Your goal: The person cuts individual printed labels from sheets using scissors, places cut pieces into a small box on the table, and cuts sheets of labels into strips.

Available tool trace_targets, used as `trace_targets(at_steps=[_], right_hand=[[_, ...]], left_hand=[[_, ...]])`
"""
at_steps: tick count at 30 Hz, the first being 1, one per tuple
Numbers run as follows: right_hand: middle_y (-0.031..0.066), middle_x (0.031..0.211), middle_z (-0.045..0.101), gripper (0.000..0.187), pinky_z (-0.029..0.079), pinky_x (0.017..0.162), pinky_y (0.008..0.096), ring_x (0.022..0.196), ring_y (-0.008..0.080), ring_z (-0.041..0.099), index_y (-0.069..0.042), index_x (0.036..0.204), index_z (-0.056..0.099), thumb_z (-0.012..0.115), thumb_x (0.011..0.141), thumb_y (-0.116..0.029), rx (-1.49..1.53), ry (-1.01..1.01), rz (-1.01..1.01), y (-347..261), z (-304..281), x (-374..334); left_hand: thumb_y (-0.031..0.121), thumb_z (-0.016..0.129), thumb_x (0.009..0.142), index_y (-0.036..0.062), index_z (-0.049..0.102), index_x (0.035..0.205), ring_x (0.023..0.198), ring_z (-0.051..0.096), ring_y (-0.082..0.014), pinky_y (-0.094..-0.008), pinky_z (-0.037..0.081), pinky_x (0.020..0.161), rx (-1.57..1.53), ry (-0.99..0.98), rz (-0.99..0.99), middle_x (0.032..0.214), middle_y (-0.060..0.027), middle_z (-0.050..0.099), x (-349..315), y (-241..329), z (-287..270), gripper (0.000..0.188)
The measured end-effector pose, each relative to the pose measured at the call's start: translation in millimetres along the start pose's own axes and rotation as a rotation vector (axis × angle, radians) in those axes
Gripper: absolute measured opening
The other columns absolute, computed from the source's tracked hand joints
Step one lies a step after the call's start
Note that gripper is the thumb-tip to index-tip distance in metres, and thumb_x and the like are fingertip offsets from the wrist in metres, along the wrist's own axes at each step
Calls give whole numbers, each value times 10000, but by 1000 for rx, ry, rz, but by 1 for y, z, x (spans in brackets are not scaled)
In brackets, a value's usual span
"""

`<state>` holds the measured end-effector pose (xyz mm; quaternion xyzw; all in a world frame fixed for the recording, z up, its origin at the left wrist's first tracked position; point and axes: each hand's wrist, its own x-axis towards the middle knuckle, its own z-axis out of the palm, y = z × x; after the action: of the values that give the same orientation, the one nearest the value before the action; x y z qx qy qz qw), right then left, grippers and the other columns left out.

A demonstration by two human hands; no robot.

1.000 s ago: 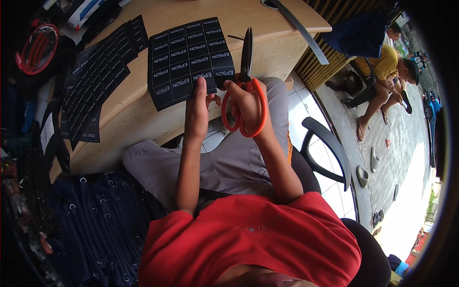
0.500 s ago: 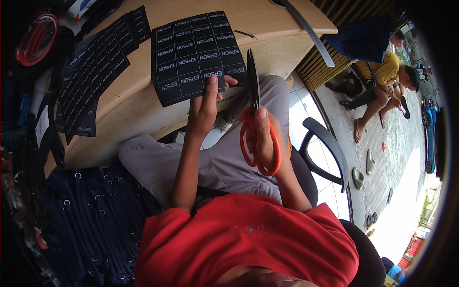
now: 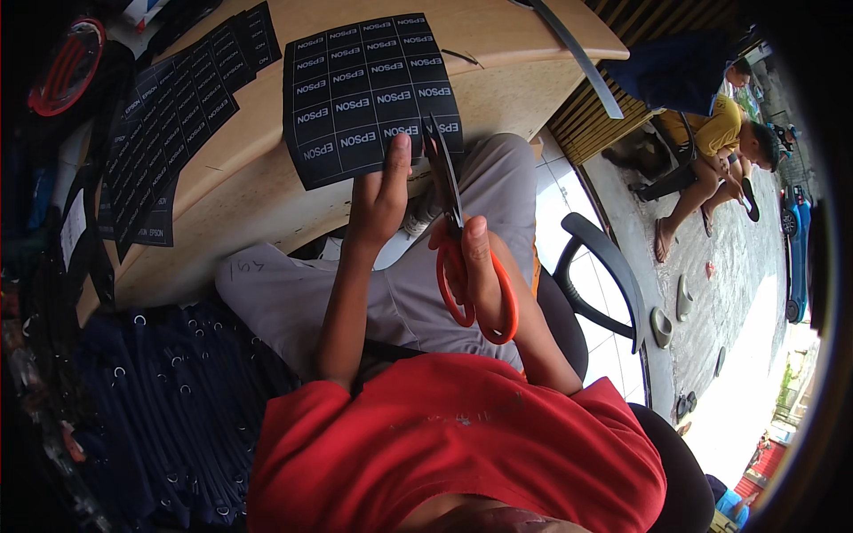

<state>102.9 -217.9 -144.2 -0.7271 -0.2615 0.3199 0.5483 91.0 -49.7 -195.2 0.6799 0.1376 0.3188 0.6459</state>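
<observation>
The largest thing before you is the wooden surface (image 3: 511, 40), its near edge curving past your knees. Below it on your left hangs or lies a bunch of navy straps (image 3: 160, 391) fitted with metal rings; you cannot tell what bears them. Several overlapping dark sheets (image 3: 178, 124) rest at the left of the surface, some jutting past its edge. Your printed black sheet (image 3: 360, 93), marked into rows of rectangles with pale lettering, is held up in front of you, over the edge of the surface. A long grey strip (image 3: 586, 67) reaches out past the right end. Your scissors (image 3: 449, 191), dark-bladed with orange handles, point away from you, their tips overlapping the sheet's near right corner; whether one blade lies underneath cannot be told. Your right hand (image 3: 481, 271) has its grip closed around those handles, thumb uppermost. Your left hand (image 3: 378, 206) grips the sheet's near edge, thumb on the printed face. Smallest is a thin dark sliver (image 3: 462, 59) on the surface, just beyond the sheet's right side.
</observation>
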Motion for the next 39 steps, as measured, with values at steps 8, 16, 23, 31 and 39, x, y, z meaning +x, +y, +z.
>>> trace_targets(at_steps=[8, 16, 23, 31, 39], right_hand=[[65, 466, 453, 794, 418, 588, 327, 494, 198, 502, 29, 876, 574, 148, 991, -630, -20, 17, 32, -1, -2, 3], [41, 478, 423, 836, 392, 546, 299, 488, 153, 475, 21, 854, 576, 126, 971, -674, 66, -27, 112, -10, -5, 5], [7, 523, 402, 859, 316, 460, 258, 475, 104, 386, -6, 840, 581, 130, 937, -731, 247, -111, 228, -9, -18, 8], [36, 528, 429, 846, 359, 509, 284, 516, 129, 437, 20, 867, 596, 159, 959, -699, 131, -23, 227, -23, -9, 11], [84, 524, 464, 807, 411, 613, 329, 559, 192, 508, 55, 904, 597, 193, 988, -637, 5, 26, 54, -7, -2, 19]], left_hand=[[304, 463, 1027, 23, 605, 1121, 867, 539, -92, -285, 461, 725, 29, 7, 83, 992, -14, 601, 2, -9, -2, 329], [319, 478, 1020, 12, 605, 1099, 827, 535, -103, -286, 475, 728, 69, 20, 99, 910, -10, 578, 3, -13, -7, 342], [275, 462, 1026, -15, 563, 1178, 937, 560, -169, -316, 455, 828, 108, -51, 82, 1052, -85, 601, 4, -15, -14, 342], [292, 449, 1027, -4, 578, 1177, 920, 553, -122, -283, 458, 796, 29, -30, 122, 1057, -47, 607, 0, -11, -6, 356], [241, 450, 1030, -19, 548, 1180, 960, 585, -198, -331, 457, 845, 73, -103, 1, 1033, -92, 608, -5, 4, -6, 316]])
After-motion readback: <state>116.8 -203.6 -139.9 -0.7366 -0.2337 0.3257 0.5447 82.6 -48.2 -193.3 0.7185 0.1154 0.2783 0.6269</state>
